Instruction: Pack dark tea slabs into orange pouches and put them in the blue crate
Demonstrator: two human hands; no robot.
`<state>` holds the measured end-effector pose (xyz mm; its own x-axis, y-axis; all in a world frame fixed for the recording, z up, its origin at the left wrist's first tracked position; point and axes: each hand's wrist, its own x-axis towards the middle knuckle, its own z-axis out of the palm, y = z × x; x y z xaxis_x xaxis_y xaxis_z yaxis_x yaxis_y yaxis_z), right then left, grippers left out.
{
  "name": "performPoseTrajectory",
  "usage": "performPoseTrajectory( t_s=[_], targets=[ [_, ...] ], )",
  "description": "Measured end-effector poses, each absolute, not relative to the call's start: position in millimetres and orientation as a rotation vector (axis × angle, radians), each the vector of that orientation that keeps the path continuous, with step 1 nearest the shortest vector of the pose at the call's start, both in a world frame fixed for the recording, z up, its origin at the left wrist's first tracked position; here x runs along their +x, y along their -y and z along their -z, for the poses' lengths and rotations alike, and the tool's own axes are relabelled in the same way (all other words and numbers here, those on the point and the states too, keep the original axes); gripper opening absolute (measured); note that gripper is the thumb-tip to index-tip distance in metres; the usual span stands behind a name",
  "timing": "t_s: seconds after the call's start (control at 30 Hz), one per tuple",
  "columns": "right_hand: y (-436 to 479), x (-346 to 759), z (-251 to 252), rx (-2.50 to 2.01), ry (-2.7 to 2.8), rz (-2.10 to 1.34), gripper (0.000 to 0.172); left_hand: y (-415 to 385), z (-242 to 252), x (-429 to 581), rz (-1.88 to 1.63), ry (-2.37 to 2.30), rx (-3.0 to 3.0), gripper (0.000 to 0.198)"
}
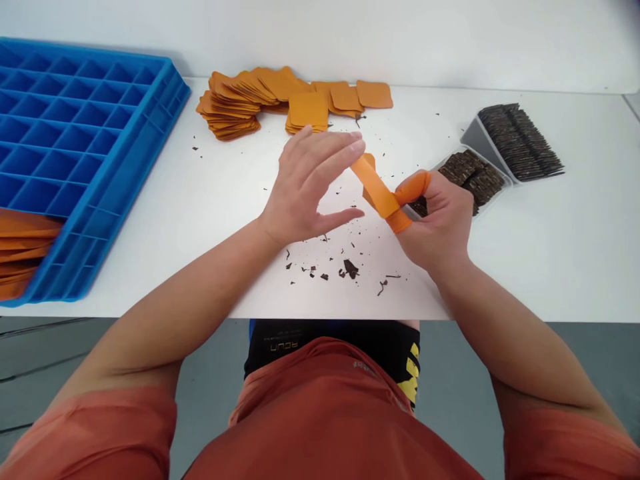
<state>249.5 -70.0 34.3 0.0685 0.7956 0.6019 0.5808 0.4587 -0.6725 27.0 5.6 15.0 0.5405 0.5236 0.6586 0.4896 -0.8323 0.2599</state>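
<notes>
An orange paper pouch [374,187] is held over the middle of the white table [550,253]. My right hand [437,220], with orange finger covers on thumb and forefinger, pinches its lower end. My left hand [310,183] is open, its fingers stretched out, the fingertips touching the pouch's upper end. Behind the right hand lies a clear tray [470,175] of dark brown flat pieces.
A heap of orange pouches [280,100] lies at the back. A second tray of dark pieces [520,141] stands at the right. A blue compartment crate [75,153] covers the left side, orange sheets [23,253] under it. Dark crumbs [345,267] litter the near edge.
</notes>
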Motion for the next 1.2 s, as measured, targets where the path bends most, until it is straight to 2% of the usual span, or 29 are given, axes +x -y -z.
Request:
performPoseTrajectory(
  t_s=[0.1, 0.2, 0.3, 0.43, 0.63, 0.77, 0.97, 1.03, 1.2],
  targets=[
    [72, 247, -37, -1.224, 1.649, -0.336, 0.053, 0, -11, 42, -1.473, -0.763, 2.817, 0.082],
    [74, 243, -41, -1.163, 1.687, -0.447, 0.063, 10, -7, 61, -1.678, -0.612, 2.78, 0.058],
    [74, 242, -41, -1.093, 1.722, -0.524, 0.066, 18, -6, 70, -1.55, -0.514, 2.63, 0.038],
    [72, 244, -39, -1.078, 1.736, -0.625, 0.067, 18, -5, 65, -1.495, -0.453, 2.389, 0.036],
    [73, 244, -41, -1.114, 1.749, -0.414, 0.054, 10, -4, 59, -1.512, -0.481, 2.414, 0.039],
    [77, 243, -45, -1.096, 1.795, -0.382, 0.036, 10, -3, 60, -1.425, -0.539, 2.515, 0.052],
    [80, 241, -41, -1.098, 1.885, -0.288, 0.013, 9, 0, 63, -1.485, -0.606, 2.525, 0.054],
    [79, 241, -40, -1.124, 1.867, -0.248, 0.018, 9, 0, 65, -1.563, -0.616, 2.528, 0.053],
    [75, 243, -38, -1.16, 1.796, -0.3, 0.049, 13, -4, 65, -1.466, -0.619, 2.486, 0.056]
  ],
)
